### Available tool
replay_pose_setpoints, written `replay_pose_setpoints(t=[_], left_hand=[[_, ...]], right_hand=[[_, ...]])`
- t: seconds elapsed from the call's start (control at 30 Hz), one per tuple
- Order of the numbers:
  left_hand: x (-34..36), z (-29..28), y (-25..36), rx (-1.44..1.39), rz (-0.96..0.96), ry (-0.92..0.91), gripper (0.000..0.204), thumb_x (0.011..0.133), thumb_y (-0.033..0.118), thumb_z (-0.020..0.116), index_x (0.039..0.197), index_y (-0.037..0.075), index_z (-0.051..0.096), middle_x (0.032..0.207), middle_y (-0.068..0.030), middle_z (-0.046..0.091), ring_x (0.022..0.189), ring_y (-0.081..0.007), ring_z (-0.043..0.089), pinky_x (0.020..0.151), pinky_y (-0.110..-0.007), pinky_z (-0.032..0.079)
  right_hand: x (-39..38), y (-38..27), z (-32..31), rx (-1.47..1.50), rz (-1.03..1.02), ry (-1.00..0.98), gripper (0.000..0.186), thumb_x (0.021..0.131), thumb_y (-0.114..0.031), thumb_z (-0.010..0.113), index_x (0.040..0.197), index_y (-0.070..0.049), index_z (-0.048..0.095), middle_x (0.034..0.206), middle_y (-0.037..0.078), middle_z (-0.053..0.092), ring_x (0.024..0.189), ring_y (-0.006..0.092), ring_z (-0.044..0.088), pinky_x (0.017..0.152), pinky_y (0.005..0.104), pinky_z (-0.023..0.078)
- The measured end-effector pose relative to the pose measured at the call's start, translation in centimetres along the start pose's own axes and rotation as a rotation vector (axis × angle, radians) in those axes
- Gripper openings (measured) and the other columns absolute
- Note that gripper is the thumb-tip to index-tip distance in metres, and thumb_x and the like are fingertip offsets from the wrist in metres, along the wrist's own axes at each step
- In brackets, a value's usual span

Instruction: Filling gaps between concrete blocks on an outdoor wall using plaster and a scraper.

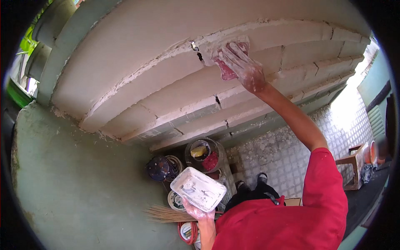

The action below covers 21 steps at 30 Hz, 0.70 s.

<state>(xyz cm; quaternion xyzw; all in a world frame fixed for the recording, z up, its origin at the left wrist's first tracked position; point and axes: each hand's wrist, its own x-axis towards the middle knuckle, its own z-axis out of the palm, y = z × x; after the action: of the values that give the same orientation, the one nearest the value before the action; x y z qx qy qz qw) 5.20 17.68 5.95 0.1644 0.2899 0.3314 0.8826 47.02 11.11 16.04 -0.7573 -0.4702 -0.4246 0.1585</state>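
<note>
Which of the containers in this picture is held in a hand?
The white rectangular tray, held by the left hand; the others, such as the dark round container, are round and sit lower, unheld.

red short-sleeved shirt — black trousers — dark shoes below.

Left of the left grip stands a grey-green wall. Below and right of the right grip, a pale, square-patterned floor runs into bright light, with a wooden stool and pale blue wall. Far left of the right grip, rounded grey balusters stand near green leaves.
</note>
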Motion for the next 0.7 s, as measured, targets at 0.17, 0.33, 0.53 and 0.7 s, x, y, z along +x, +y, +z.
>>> replay_pose_setpoints(t=[0.17,0.33,0.53,0.7], left_hand=[[0.4,0.0,-0.7,0.032,-0.032,0.000,0.067,0.086,0.052,0.053,0.141,0.017,0.040,0.139,-0.0052,0.048,0.123,-0.0318,0.049,0.100,-0.056,0.043],[1.2,0.0,-1.3,0.002,-0.038,0.045,0.068,0.085,0.054,0.053,0.140,0.016,0.041,0.137,-0.0054,0.050,0.122,-0.0319,0.051,0.098,-0.056,0.044],[1.8,1.4,-2.8,0.020,-0.089,0.025,0.069,0.084,0.056,0.053,0.139,0.017,0.042,0.135,-0.0046,0.051,0.119,-0.0312,0.053,0.096,-0.056,0.046],[2.4,1.5,-3.5,0.040,-0.080,0.065,0.068,0.084,0.057,0.053,0.139,0.019,0.042,0.135,-0.0041,0.051,0.119,-0.0314,0.052,0.095,-0.057,0.046]], right_hand=[[-5.4,0.9,0.8,0.112,0.017,-0.087,0.047,0.085,-0.008,0.052,0.131,-0.012,0.056,0.139,0.006,0.051,0.129,0.0269,0.047,0.092,0.0355,0.052],[-5.1,3.0,-2.8,0.206,-0.039,0.062,0.048,0.082,-0.004,0.055,0.129,-0.010,0.057,0.135,0.009,0.054,0.127,0.0281,0.050,0.094,0.0365,0.052],[-0.9,6.8,-3.5,0.015,-0.004,0.074,0.053,0.079,0.000,0.057,0.131,-0.010,0.056,0.134,0.007,0.055,0.126,0.0276,0.050,0.091,0.0341,0.053],[-4.6,7.0,-2.3,0.025,0.044,-0.007,0.050,0.083,-0.005,0.052,0.132,-0.012,0.054,0.138,0.007,0.051,0.130,0.0248,0.047,0.096,0.0342,0.050]])
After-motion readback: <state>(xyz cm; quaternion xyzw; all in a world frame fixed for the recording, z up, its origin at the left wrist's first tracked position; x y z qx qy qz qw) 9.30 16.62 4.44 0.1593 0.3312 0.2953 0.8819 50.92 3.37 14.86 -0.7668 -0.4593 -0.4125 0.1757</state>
